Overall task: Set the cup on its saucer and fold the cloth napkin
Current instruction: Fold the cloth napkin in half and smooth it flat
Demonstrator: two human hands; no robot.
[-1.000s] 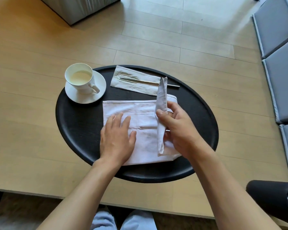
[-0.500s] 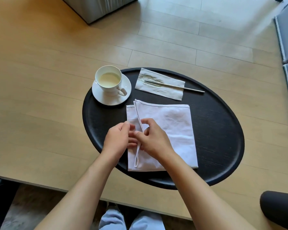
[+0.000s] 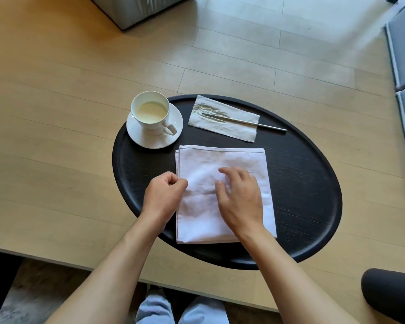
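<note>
The cloth napkin [image 3: 222, 195] lies flat as a folded, roughly square stack on the near middle of the black oval tray [image 3: 302, 183], its layered edges showing along the left side and at the far left corner. The right hand [image 3: 240, 202] rests palm-down on its middle with fingers spread loosely, holding nothing, only pressing the cloth. The left hand [image 3: 164, 197] sits at the napkin's left edge, curled narrow with thumb against forefinger; it seems to pinch or steady that edge, though whether cloth is actually between the fingers I cannot tell. The cup [image 3: 151, 112], with pale liquid in it, already stands on its saucer [image 3: 154, 127] at the far left of the tray, so that part looks done. The step in hand appears to be the folding: smoothing and squaring a fold just laid. A further fold, if wanted, would call for lifting one edge evenly and aligning corners. On the far side lies a paper napkin [image 3: 225, 119] with a metal utensil [image 3: 262, 124] on it, all upon a wooden table [image 3: 56, 136].
</note>
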